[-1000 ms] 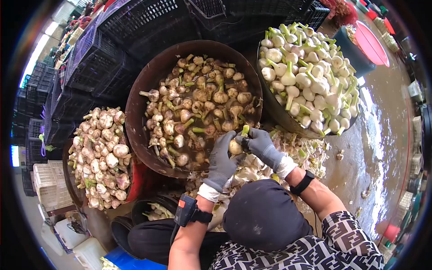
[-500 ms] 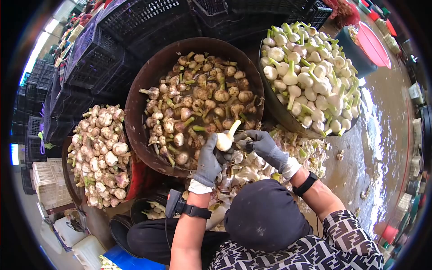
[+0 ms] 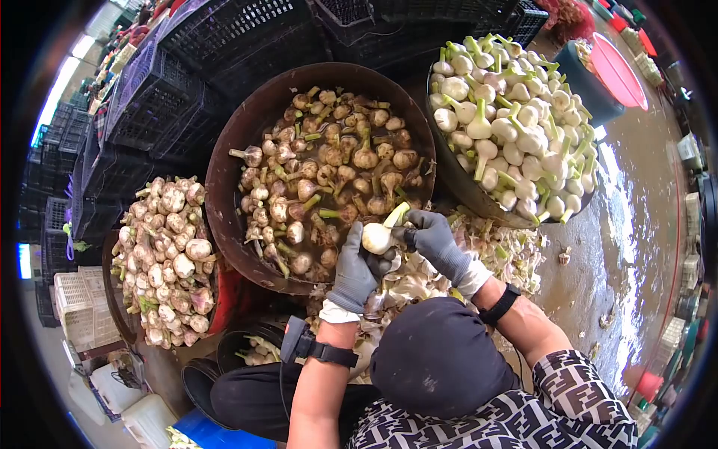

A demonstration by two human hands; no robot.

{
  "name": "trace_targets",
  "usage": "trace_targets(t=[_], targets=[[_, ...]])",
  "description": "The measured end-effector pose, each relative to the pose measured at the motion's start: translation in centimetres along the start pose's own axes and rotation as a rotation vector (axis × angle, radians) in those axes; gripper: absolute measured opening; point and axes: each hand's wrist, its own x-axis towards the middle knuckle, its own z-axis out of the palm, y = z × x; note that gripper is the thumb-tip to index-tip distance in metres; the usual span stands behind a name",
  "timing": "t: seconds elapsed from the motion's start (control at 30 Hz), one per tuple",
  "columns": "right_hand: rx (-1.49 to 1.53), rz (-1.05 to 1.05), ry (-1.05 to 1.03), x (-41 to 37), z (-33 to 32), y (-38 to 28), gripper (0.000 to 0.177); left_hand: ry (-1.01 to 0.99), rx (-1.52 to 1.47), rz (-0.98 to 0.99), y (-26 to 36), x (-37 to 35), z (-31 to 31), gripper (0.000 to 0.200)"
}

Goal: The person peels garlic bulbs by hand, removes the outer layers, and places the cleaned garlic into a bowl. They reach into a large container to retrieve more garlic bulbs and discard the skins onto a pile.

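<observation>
My left hand (image 3: 353, 271), in a grey glove, is closed around a peeled white garlic bulb (image 3: 376, 239). The bulb's green stem points up and to the right. Close against the stem and the bulb's right side is my right hand (image 3: 436, 243), also gloved, its fingers curled. A small dark piece shows at those fingers, too small to name. Both hands are over the near rim of a brown round tub (image 3: 222, 161), where unpeeled garlic bulbs (image 3: 366, 158) lie in murky water. Loose garlic skins (image 3: 419, 278) are heaped below the hands.
Peeled garlic bulbs (image 3: 516, 131) fill a tub at the upper right. Dirty garlic bulbs (image 3: 168, 258) are piled at the left. Black crates (image 3: 161, 93) stand behind the tub. Wet floor (image 3: 598, 277) lies to the right, and a pink basin (image 3: 619, 71) sits at the far right.
The right hand has moved up and closer to the garlic stem. The left hand still holds the bulb, now turned slightly and shifted a little right.
</observation>
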Motion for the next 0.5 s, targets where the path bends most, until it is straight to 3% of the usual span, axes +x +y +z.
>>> trace_targets(t=[0.07, 0.1, 0.13, 0.17, 0.2, 0.23, 0.27, 0.33, 0.47, 0.5], targets=[[-0.107, -0.006, 0.005, 0.2, -0.2, 0.0, 0.019, 0.307, 0.229, 0.133, 0.0, -0.3, 2.1, 0.036], [-0.26, -0.298, 0.043, 0.5, -0.2, 0.4, 0.018, 0.311, 0.228, 0.133, -0.4, -0.2, 2.1, 0.036], [-0.412, -0.591, 0.081, 0.6, -0.2, 0.5, 0.017, 0.391, 0.664, 0.33, -0.8, -0.1, 2.0, 0.035], [-0.411, -0.592, 0.08, 0.5, -0.1, 0.5, 0.017, 0.458, 1.103, 0.527, -1.0, 0.1, 1.8, 0.033], [-0.127, -0.357, -0.014, 0.4, 0.0, 0.5, 0.015, 0.439, 0.911, 0.448, -1.0, 0.1, 1.1, 0.033], [0.154, -0.117, -0.104, 0.3, 0.1, 0.5, 0.014, 0.438, 0.912, 0.448, -0.6, -0.3, 1.5, 0.033], [0.153, -0.116, -0.102, 0.2, -0.3, 0.3, 0.014, 0.397, 0.718, 0.326, -0.1, -0.9, 2.3, 0.033], [0.36, 0.221, -0.14, 0.0, -1.4, -0.1, 0.01, 0.289, 0.447, 0.175, 0.3, -1.0, 2.3, 0.034], [0.717, 0.177, -0.182, 0.4, -1.2, 1.3, 0.007, 0.294, 0.38, 0.018, 1.2, -0.6, 1.6, 0.038], [0.703, 0.154, -0.161, 0.6, -1.4, 1.8, 0.007, 0.364, 0.747, 0.213, 1.3, -0.2, 1.4, 0.034]])
